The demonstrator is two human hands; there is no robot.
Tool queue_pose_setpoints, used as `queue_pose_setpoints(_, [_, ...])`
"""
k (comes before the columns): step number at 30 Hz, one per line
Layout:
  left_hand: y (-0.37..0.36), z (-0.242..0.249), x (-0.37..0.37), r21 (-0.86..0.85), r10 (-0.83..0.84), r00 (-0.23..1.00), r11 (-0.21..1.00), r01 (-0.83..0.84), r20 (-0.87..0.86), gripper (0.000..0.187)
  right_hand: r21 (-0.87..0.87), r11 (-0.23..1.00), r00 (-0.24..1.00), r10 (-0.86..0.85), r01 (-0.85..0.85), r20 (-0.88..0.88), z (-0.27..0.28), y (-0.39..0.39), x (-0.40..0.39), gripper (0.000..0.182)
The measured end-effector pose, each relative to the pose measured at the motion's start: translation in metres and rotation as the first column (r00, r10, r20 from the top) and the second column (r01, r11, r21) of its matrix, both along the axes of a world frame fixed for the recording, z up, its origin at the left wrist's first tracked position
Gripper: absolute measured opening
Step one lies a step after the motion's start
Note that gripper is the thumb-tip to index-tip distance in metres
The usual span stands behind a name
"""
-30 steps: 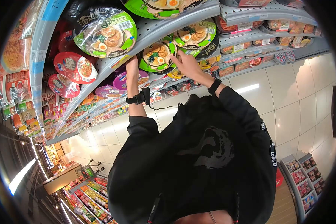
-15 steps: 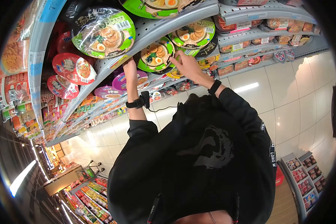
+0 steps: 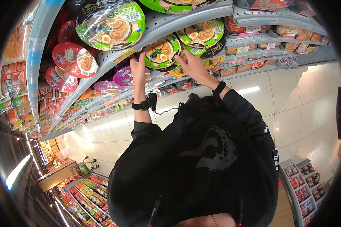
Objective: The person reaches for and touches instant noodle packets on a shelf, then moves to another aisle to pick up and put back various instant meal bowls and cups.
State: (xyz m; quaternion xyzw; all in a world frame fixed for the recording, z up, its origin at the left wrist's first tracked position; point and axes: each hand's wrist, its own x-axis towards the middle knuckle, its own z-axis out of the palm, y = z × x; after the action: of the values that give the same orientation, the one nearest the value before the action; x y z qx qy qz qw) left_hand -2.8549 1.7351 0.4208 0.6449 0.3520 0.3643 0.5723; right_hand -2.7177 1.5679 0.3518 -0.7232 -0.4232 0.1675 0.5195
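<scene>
Bowl (image 3: 159, 53) resting between hands, just beyond shelf edge (image 3: 155, 33); right hand (image 3: 192, 66) touching rim, probably steadying; left hand (image 3: 138, 65) flanking opposite side, fingertips hiding. Hands standing apart, grips unclear.

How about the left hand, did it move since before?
Yes, slightly: the left hand now shows farther toward the picture's right, judged against the purple bowl behind it.

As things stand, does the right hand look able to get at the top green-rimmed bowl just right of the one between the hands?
Probably yes: the right hand is close to that top green-rimmed bowl, and nothing visible blocks its near edge.
</scene>
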Motion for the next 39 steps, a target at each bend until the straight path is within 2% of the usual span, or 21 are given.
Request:
queue_pose_setpoints(3, [0.002,-0.001,0.001,-0.036,-0.03,0.999,0.999,0.031,0.037,0.046,-0.003,1.0,1.0,0.005,-0.005,0.008,-0.001,0.001,0.0,0.032])
queue_pose_setpoints(6, [0.003,-0.003,0.003,-0.004,-0.052,0.998,0.999,0.052,-0.02,0.044,0.003,1.0,1.0,-0.004,0.004,0.017,-0.001,0.002,0.002,0.031])
queue_pose_setpoints(12, [-0.003,-0.005,0.007,-0.026,0.005,1.0,1.0,-0.004,0.02,0.039,0.006,1.0,1.0,-0.013,0.013,0.016,-0.004,0.004,0.003,0.031])
queue_pose_setpoints(21, [-0.008,-0.003,0.005,-0.024,0.032,0.999,0.999,-0.031,0.033,0.052,0.055,0.998,0.999,-0.032,0.034,-0.027,-0.01,0.006,0.0,0.034])
queue_pose_setpoints(23, [-0.013,-0.001,0.006,-0.044,0.024,0.995,0.999,-0.02,0.095,0.054,0.052,0.998,0.999,-0.031,0.032,-0.027,-0.011,0.005,0.002,0.035])
queue_pose_setpoints(26, [-0.013,-0.003,0.003,-0.066,0.021,0.995,0.998,-0.014,0.099,0.056,0.023,1.0,0.997,-0.005,0.007,-0.077,-0.014,0.004,0.002,0.038])
queue_pose_setpoints(28, [-0.011,-0.006,0.002,-0.058,0.027,0.996,0.998,-0.023,0.081,0.056,0.078,0.997,0.957,0.009,0.014,-0.291,-0.016,0.004,0.0,0.043])
queue_pose_setpoints(29, [-0.01,-0.008,0.002,-0.048,0.032,0.998,0.998,-0.029,0.061,0.057,0.077,0.997,0.957,0.009,0.014,-0.29,-0.017,0.004,-0.001,0.043])
queue_pose_setpoints(30, [-0.007,-0.013,0.001,-0.048,0.033,0.998,0.998,-0.03,0.062,0.057,0.096,0.993,0.845,-0.011,0.074,-0.535,-0.007,0.001,-0.004,0.046])
queue_pose_setpoints(31, [-0.004,-0.018,0.0,-0.029,0.032,0.997,0.999,-0.03,0.069,0.058,0.097,0.986,0.67,-0.02,0.137,-0.742,0.001,0.0,-0.005,0.049])
queue_pose_setpoints(32, [-0.001,-0.022,-0.001,-0.009,0.031,0.997,1.0,-0.03,0.076,0.059,0.096,0.986,0.67,-0.02,0.137,-0.742,0.006,-0.001,-0.004,0.049])
queue_pose_setpoints(34, [-0.003,-0.02,-0.001,-0.017,0.044,0.998,0.999,-0.043,0.054,0.058,0.217,0.936,0.348,0.112,0.277,-0.931,0.014,-0.002,-0.002,0.054])
queue_pose_setpoints(35, [-0.005,-0.019,-0.001,-0.023,0.058,0.998,0.998,-0.057,0.03,0.058,0.217,0.936,0.349,0.112,0.278,-0.93,0.02,-0.003,0.0,0.054])
queue_pose_setpoints(37, [-0.005,-0.019,-0.002,-0.049,0.06,0.998,0.997,-0.06,-0.002,0.058,0.168,0.912,0.092,0.143,0.374,-0.985,0.032,-0.004,0.003,0.043])
queue_pose_setpoints(39, [-0.004,-0.021,-0.002,-0.075,0.063,0.997,0.995,-0.065,-0.033,0.058,0.151,0.893,0.065,0.136,0.425,-0.988,0.026,0.001,0.006,0.038])
